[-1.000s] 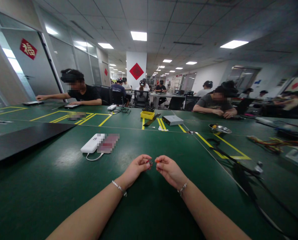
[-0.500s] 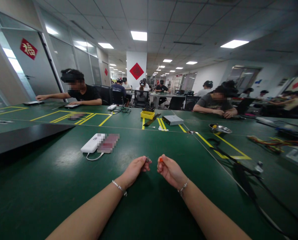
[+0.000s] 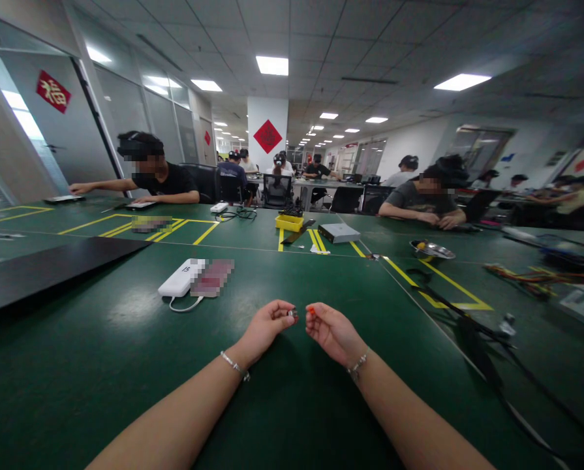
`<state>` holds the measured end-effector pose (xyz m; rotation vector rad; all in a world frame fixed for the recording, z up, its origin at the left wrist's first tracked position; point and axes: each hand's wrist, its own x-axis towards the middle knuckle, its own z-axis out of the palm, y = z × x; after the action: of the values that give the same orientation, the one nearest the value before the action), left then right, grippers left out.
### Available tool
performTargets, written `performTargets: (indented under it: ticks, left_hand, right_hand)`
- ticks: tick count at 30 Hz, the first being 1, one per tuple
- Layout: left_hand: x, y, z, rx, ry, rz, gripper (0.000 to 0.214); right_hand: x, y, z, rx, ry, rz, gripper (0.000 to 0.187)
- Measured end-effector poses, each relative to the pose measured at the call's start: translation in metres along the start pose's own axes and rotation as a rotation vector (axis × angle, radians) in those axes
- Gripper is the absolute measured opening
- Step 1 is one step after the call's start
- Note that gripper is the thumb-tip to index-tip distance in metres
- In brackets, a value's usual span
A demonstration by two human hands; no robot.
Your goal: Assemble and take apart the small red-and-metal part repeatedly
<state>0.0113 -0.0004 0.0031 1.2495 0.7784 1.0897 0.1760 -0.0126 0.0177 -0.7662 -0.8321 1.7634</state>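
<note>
Between the thumb and fingers of my left hand (image 3: 271, 324) is a small silvery metal piece (image 3: 292, 313); its exact kind is too small to make out. My right hand (image 3: 335, 331) pinches a small orange piece (image 3: 311, 309) at its fingertips. The two hands face each other a little above the green table (image 3: 282, 405), with a narrow gap between the pieces. Left of my hands lies a white power bank (image 3: 180, 279) marked 15, its short white cable running to a blurred-out flat object (image 3: 212, 278).
A black panel (image 3: 51, 277) lies at left. Beyond my hands are a yellow tray (image 3: 290, 224), a grey box (image 3: 339, 233) and a metal dish (image 3: 433, 250). Black cables (image 3: 472, 339) run along the right. Two people sit across the table.
My left hand has turned, its fingers more extended and the metal piece more exposed. My right hand has shifted slightly left, bringing the orange piece nearer to it.
</note>
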Motion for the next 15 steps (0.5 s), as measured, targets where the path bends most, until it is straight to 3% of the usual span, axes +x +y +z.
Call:
performTargets:
  ticks: [15]
  left_hand:
    - [-0.004,0.0028,0.005,0.249,0.053,0.118,0.022]
  right_hand:
    - [0.0002,0.002,0.0007,-0.045,-0.042,-0.031,0.016]
